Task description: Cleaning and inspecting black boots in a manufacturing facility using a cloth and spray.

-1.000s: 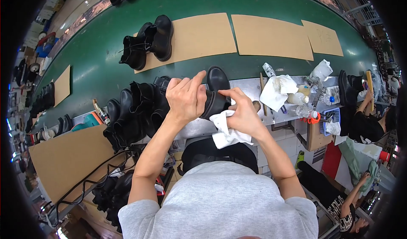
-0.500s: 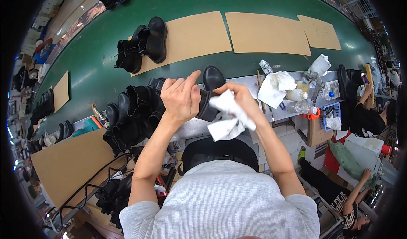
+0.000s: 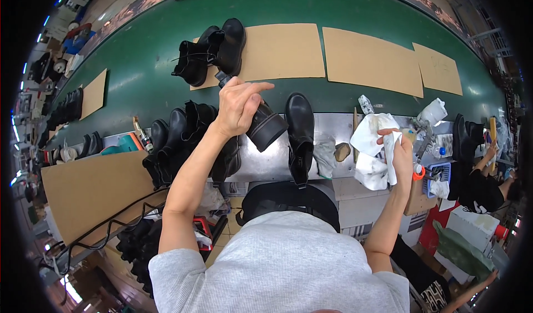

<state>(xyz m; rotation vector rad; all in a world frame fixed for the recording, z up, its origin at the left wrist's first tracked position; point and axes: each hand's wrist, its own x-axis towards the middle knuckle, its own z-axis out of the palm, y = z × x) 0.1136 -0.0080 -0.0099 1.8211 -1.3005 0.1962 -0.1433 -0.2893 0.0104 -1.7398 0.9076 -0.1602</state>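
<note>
My left hand (image 3: pixel 240 106) is closed around a black boot (image 3: pixel 265 129), tilted above the metal bench edge, its thick sole end toward the lower right; the index finger points out to the right. Just right of it, another black boot (image 3: pixel 300 135) lies with its toe toward the green table. Out to the right, my right hand (image 3: pixel 401 149) grips a white cloth (image 3: pixel 392 160) that hangs down from the fingers. It is over more crumpled white cloths (image 3: pixel 371 138), whose edges blend with the held one.
Several black boots (image 3: pixel 175 141) crowd the left bench edge. Cardboard sheets (image 3: pixel 372 60) cover part of the green table (image 3: pixel 139 63), with a boot pair (image 3: pixel 230 49) on one. Right: bottles, a blue basket (image 3: pixel 440 177), a co-worker (image 3: pixel 480 174). A grey rag (image 3: pixel 325 156) lies nearer.
My right hand has swung right, away from the boot, carrying the white cloth to the other cloths. The held boot has turned and shifted left, uncovering the boot lying on the bench.
</note>
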